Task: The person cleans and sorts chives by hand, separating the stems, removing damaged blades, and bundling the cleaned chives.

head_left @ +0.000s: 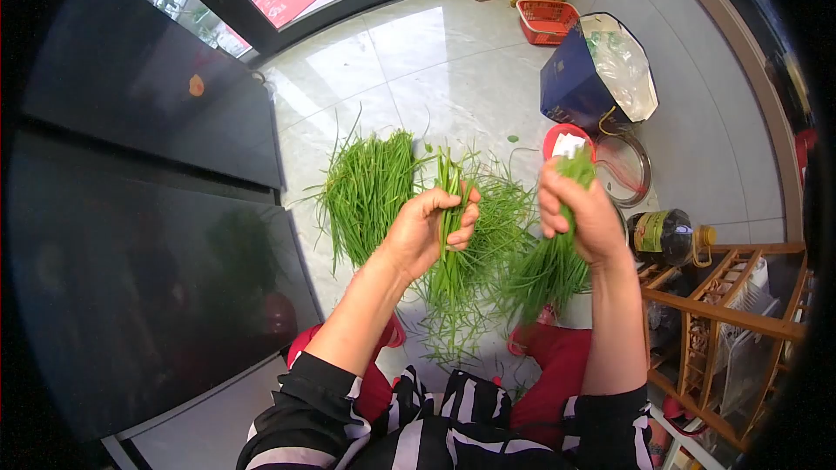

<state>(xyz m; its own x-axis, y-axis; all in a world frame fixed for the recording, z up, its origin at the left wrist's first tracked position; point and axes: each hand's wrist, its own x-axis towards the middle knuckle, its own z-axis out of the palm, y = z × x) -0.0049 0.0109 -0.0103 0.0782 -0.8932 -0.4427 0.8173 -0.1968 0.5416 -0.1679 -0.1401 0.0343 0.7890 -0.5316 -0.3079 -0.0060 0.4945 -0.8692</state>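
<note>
My left hand (420, 231) is closed around a small bunch of chives (448, 278), pale stem ends up and green leaves hanging down. In my right hand (582, 207), a thicker bunch of chives (553, 274) is gripped near its top, its leaves drooping toward the floor and slightly blurred. A large heap of chives (367, 187) lies on the tiles to the left of my left hand. Between and beneath both hands, loose chives (501, 209) are scattered across the floor. Behind my right hand is a red round container (551, 141) with something white in it, partly hidden.
A dark fridge-like cabinet (148, 296) stands at left, below a glass door. On the right are a blue paper bag (566, 83) with plastic inside, a red basket (547, 24), a round see-through vessel (643, 165), a dark bottle (664, 237) and a wooden rack (723, 318).
</note>
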